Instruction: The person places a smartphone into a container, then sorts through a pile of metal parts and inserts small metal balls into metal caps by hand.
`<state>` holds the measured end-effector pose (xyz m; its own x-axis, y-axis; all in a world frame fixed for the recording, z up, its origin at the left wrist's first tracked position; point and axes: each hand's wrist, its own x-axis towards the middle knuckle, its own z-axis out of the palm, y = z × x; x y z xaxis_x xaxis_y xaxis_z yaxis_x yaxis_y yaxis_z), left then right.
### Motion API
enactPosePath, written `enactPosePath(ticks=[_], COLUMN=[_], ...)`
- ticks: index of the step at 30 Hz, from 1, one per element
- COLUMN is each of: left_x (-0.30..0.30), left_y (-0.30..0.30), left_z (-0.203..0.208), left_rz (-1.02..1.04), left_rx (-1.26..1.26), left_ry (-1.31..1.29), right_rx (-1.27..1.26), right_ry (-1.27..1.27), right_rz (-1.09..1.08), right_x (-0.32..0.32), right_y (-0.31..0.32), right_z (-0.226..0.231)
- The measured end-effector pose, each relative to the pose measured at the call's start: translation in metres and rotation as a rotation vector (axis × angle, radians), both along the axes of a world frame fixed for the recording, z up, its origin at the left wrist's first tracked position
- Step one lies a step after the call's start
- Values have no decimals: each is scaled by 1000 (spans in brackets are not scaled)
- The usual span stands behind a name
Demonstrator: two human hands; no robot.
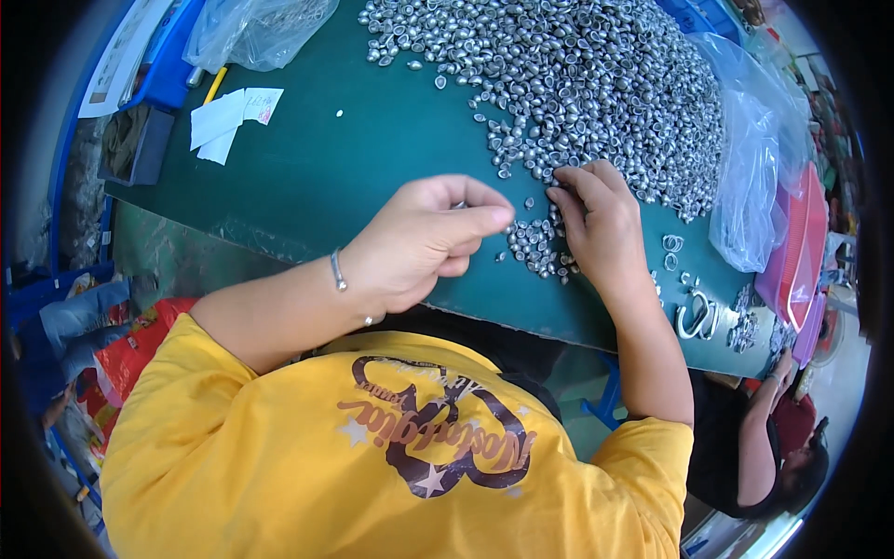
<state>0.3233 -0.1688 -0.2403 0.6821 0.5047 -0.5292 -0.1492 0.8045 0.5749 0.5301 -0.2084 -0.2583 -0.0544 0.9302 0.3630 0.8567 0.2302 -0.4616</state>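
A big heap of small, shiny silver metal pieces, rounded and hollow like little cups (577, 84), covers the far right part of the green table (307, 186). My right hand (601, 219) is at the near edge of this heap, thumb and fingers closed around a small silver metal piece. Just left of it my left hand (424, 238) hovers over the table with thumb and forefinger pinched; whatever is between the tips is too small or blurred to name. Between and below the hands lies a smaller cluster of the same pieces (533, 247).
Clear plastic bags lie at the far left (265, 33) and right of the heap (745, 158). White paper slips (219, 121) rest at left near a grey box (137, 144). At right are a pink basket (796, 247) and metal rings (697, 315); another person (759, 447) sits beyond.
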Motion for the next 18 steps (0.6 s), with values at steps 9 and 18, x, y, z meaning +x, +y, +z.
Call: enactPosePath(ticks=[9, 18], left_x=[45, 49], left_y=[52, 42], left_z=[-26, -15], left_rz=[-176, -237], left_rx=[1822, 1452], left_ry=[461, 382], right_rx=[-201, -614], right_ry=[440, 1626], right_rz=[-98, -136], right_x=[10, 18], right_y=[-17, -41], right_z=[8, 10])
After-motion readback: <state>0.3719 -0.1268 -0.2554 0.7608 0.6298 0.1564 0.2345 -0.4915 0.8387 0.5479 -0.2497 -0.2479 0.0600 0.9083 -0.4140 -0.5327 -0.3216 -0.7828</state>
